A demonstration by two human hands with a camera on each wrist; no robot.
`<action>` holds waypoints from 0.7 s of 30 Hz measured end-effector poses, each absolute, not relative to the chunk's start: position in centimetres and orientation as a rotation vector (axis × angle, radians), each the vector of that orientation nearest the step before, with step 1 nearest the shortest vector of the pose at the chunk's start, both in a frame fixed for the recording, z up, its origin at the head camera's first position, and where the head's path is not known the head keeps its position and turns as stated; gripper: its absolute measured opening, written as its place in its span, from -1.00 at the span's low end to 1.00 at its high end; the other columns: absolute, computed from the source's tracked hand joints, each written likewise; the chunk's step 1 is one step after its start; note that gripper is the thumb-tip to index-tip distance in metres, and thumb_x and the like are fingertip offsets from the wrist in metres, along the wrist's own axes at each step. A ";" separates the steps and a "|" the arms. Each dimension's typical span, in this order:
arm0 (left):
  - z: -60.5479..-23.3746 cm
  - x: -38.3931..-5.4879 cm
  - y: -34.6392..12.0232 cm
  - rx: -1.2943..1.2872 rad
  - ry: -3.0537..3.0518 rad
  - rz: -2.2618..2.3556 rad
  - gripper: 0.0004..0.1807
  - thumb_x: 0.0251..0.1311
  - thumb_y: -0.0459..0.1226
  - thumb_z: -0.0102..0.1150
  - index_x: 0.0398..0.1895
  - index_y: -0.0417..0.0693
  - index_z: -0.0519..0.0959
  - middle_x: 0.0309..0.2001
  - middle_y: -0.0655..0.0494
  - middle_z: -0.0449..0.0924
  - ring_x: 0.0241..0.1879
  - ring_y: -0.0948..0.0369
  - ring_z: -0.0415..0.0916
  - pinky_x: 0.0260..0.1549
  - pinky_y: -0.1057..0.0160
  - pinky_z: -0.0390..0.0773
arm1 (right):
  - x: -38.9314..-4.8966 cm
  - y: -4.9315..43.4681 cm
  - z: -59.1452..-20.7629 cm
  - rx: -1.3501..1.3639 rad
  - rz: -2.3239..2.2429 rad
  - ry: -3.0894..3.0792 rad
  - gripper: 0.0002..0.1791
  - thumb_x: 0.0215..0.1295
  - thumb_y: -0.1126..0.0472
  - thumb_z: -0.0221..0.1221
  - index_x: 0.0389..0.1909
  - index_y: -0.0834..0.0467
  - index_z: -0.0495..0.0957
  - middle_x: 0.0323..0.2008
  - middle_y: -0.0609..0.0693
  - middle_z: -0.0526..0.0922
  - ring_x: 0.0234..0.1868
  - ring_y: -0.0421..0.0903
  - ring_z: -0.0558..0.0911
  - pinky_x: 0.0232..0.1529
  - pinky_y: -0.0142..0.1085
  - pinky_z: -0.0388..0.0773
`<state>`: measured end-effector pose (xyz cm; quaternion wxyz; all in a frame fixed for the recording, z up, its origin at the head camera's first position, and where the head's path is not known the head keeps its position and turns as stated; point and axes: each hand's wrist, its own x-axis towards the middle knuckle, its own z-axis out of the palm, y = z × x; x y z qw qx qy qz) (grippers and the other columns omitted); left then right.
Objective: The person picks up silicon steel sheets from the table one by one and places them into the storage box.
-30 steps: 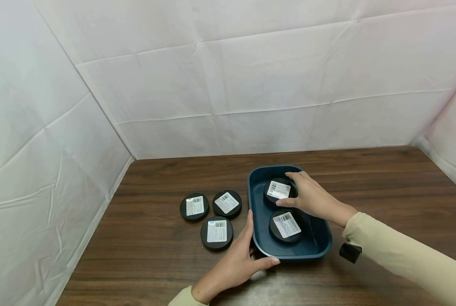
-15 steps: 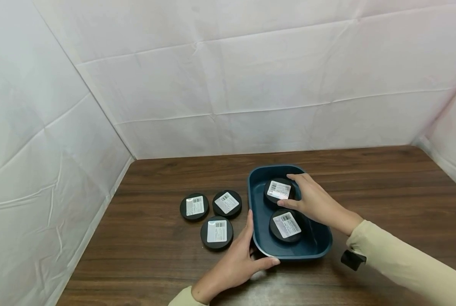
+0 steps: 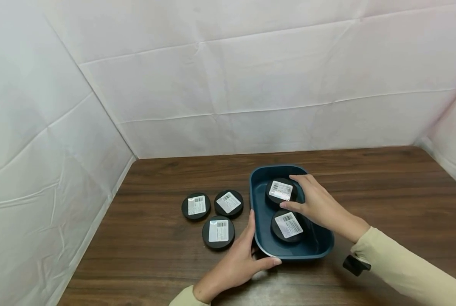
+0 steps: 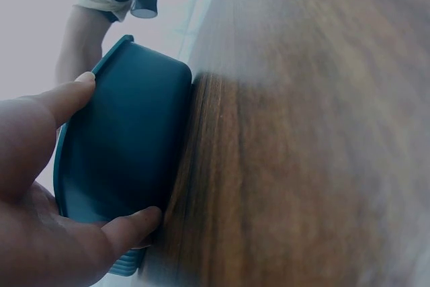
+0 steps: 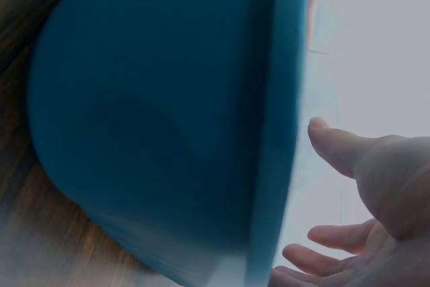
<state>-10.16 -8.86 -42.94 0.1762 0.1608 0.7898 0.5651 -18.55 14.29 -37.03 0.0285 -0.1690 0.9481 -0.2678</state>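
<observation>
A dark blue tray (image 3: 319, 242) holds two flat round black discs with white barcode labels, one far disc (image 3: 280, 191) and one near disc (image 3: 288, 226). My left hand (image 3: 235, 262) touches the tray's near left corner, thumb along the near side and fingers at the left side. In the left wrist view, the left fingers (image 4: 136, 228) lie against the tray's outer wall (image 4: 127, 126). Over the tray is my right hand (image 3: 316, 203), thumb and fingers spread beside the far disc. In the right wrist view, that right hand (image 5: 383, 199) shows beyond the rim with fingers apart.
Left of the tray, three more labelled black discs lie on the brown wooden table (image 3: 147, 255): a left disc (image 3: 196, 207), a right disc (image 3: 229, 203) and a near disc (image 3: 218, 233). White cloth walls (image 3: 228, 85) stand at the back and sides.
My right hand has drawn slightly right and toward me, away from the far disc. Both discs in the tray and my left hand have kept their places.
</observation>
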 end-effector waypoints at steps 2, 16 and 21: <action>-42.9 -10.2 -8.8 0.452 2.233 1.601 0.28 0.22 -0.03 0.38 0.60 0.18 -0.50 0.64 -0.06 -0.26 0.45 0.16 0.28 0.25 0.36 0.44 | -18.3 14.4 -37.1 -0.523 -0.831 2.934 -0.03 0.26 -0.13 0.34 0.47 0.34 0.17 0.43 0.39 0.23 0.38 0.35 0.36 0.26 0.28 0.39; -42.7 -10.1 -8.8 0.451 2.240 1.600 0.27 0.22 -0.03 0.38 0.61 0.16 -0.50 0.64 -0.09 -0.27 0.45 0.13 0.28 0.22 0.33 0.48 | -17.0 14.7 -37.0 -0.638 -0.805 2.989 -0.16 0.25 -0.09 0.35 0.38 0.34 0.34 0.35 0.35 0.34 0.32 0.32 0.43 0.21 0.22 0.47; -42.7 -10.1 -8.8 0.432 2.232 1.587 0.28 0.22 -0.02 0.38 0.60 0.18 -0.50 0.64 -0.06 -0.29 0.47 0.13 0.23 0.23 0.35 0.45 | -16.5 15.1 -37.1 -0.659 -0.828 3.014 -0.19 0.25 -0.07 0.37 0.36 0.35 0.36 0.33 0.34 0.36 0.31 0.32 0.45 0.19 0.22 0.48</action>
